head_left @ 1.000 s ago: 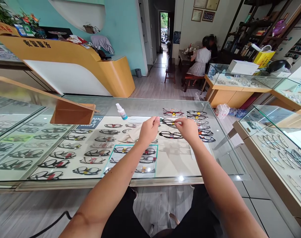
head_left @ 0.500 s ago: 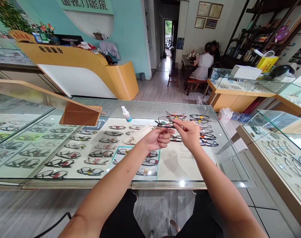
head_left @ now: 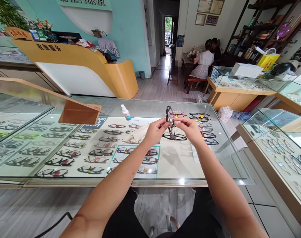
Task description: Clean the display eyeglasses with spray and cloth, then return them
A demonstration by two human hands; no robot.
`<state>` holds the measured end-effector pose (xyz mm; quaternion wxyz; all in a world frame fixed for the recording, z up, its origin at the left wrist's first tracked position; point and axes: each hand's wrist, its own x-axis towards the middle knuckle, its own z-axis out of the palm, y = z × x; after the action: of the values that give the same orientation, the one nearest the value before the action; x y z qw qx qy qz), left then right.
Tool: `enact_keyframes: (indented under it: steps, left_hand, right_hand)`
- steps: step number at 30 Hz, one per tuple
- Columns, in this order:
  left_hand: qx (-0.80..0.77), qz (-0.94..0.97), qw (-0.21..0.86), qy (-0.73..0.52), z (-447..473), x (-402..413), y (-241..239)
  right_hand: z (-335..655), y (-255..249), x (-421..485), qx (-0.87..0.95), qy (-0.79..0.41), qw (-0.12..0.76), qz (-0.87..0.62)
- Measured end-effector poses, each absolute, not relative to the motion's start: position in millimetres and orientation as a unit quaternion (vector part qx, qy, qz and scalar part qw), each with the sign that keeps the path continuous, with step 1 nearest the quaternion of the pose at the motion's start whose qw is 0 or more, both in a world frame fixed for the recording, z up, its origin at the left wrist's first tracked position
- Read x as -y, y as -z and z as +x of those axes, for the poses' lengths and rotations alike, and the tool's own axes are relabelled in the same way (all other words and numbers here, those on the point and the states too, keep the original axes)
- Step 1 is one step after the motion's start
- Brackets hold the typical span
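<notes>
Over the glass display counter [head_left: 215,155] I hold a pair of dark-framed glasses [head_left: 169,115], turned on end so one lens stands above my fingers. My left hand [head_left: 155,131] pinches the frame from the left, and my right hand [head_left: 189,129] pinches it from the right. Both hands are closed on it, fingertips almost touching. A pale cleaning cloth [head_left: 140,133] lies on the glass just left of my left hand. A small white spray bottle [head_left: 126,112] with a blue base stands behind the cloth.
Rows of glasses frames [head_left: 91,153] lie inside the counter under the glass. A wooden sloped stand [head_left: 79,114] sits at the left. More glass cases [head_left: 277,138] stand at the right. Two people sit at a table [head_left: 205,56] in the back.
The glasses went from lying flat between my hands to standing on end. My left hand rose and closed on the frame beside my right hand.
</notes>
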<state>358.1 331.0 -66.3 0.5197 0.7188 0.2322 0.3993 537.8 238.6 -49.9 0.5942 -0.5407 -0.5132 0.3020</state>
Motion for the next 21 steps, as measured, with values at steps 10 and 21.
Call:
enact_keyframes:
  steps: [10,21]
  left_hand:
    - [-0.242,0.735,0.526,-0.352,355,-330,60]
    - [-0.266,0.749,0.523,-0.308,328,-357,47]
  right_hand:
    - [547,49,-240,0.484,-0.432,0.587,-0.485]
    - [565,41,-238,0.449,-0.488,0.558,-0.499]
